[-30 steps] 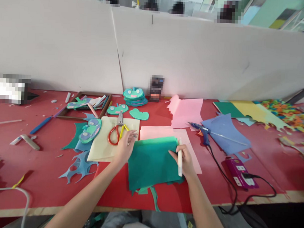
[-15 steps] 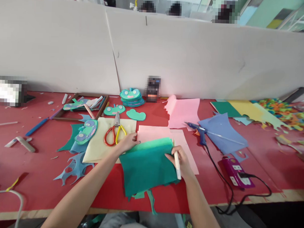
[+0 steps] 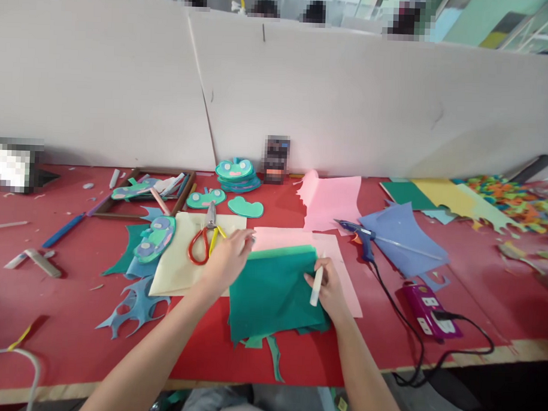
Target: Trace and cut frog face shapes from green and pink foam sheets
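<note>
A dark green felt sheet (image 3: 271,292) lies on the red table in front of me, over a pale pink sheet (image 3: 299,242). My left hand (image 3: 227,259) pinches the green sheet's far left corner, fingers closed on it. My right hand (image 3: 327,286) rests on the sheet's right edge, closed round a white marker (image 3: 317,286) that points down at the felt. Red-and-yellow-handled scissors (image 3: 204,240) lie on a cream sheet (image 3: 182,262) just left of my left hand.
A blue glue gun (image 3: 360,234) and its black cord lie to the right, leading to a purple power strip (image 3: 427,308). Frog-shaped felt pieces (image 3: 237,174), a wooden frame (image 3: 142,192), blue offcuts (image 3: 133,302) and coloured sheets (image 3: 440,199) surround the work. A grey partition stands behind.
My left hand has kept hold of the green sheet's far corner while the sheet shifted slightly. The marker in my right hand has tilted more upright.
</note>
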The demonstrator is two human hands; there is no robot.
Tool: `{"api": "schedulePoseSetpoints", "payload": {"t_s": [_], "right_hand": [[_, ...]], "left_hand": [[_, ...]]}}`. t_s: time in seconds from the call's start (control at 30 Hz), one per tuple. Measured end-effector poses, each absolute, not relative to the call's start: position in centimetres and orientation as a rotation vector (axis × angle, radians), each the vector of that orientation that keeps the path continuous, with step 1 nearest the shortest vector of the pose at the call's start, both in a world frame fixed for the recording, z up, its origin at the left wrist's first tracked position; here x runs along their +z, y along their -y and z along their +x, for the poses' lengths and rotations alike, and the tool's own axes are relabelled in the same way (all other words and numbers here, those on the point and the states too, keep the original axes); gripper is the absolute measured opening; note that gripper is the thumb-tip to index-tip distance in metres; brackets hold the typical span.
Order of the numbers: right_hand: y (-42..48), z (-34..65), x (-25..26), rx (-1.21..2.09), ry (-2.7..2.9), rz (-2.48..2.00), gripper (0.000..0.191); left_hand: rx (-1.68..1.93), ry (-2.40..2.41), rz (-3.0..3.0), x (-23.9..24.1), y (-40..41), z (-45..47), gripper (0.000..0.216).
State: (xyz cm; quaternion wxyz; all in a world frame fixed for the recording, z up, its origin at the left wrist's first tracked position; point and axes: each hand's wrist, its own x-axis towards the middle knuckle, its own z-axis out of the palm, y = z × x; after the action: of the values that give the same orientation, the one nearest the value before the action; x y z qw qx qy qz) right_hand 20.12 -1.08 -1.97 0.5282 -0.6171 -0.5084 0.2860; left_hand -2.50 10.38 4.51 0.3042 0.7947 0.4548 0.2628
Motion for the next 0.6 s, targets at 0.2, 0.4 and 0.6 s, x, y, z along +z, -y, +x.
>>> {"api": "schedulePoseSetpoints", "payload": {"t_s": [0.2, 0.4, 0.6], "right_hand": [[0.9, 20.1, -2.1, 0.648, 1.153, -1.514, 0.024], [0.4, 20.1, -3.7, 0.508, 1.203, -1.612, 0.023], [0.6, 19.7, -4.0, 0.258, 1.258, -1.887, 0.021]], "left_hand": [[0.459, -1.084, 2.071, 2.8, -10.4, -1.8, 0.037], [0.470, -1.260, 2.127, 0.6, -10.9, -1.9, 0.038], [0.534, -1.161, 2.523, -0.8, -10.4, -1.1, 0.033]]}}
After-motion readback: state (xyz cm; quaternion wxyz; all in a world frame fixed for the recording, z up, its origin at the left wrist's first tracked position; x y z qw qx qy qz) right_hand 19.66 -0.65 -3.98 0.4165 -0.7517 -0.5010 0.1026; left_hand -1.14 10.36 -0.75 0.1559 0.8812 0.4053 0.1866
